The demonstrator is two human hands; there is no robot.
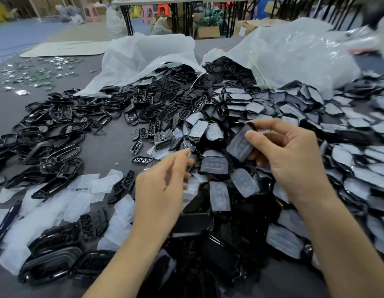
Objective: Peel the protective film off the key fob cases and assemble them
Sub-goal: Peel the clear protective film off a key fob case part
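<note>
Closest to the camera are both bare forearms coming in over the near edge of the table (113, 134), which is covered in dark grey cloth and pretty much buried in parts. The right hand (294, 160) is curled around one film-covered key fob case (240, 145), thumb pressed on its frosted face and fingers wrapped behind it, holding it tilted up above the heap. The left hand (161, 186) sits lower and just beside it, fingers bent with the thumb and forefinger pinched close together; there might be a bit of film between them, but it's too blurry to call, so I can't tell if it's actually got hold of anything. Under and around both hands is a big pile of film-covered cases (315, 117), which spreads toward the right edge of the table. Toward the left edge there's a scatter of glossy black frames (64, 151), and in the middle some black button pads (141, 134) with cutouts. Peeled film pieces (83, 203) lie flat near the near-left corner, touching and overlapping each other. Two white plastic bags (143, 54) lie open toward the far edge with parts spilling out of their mouths. Small shiny bits (32, 72) are sprinkled near the far-left corner.
</note>
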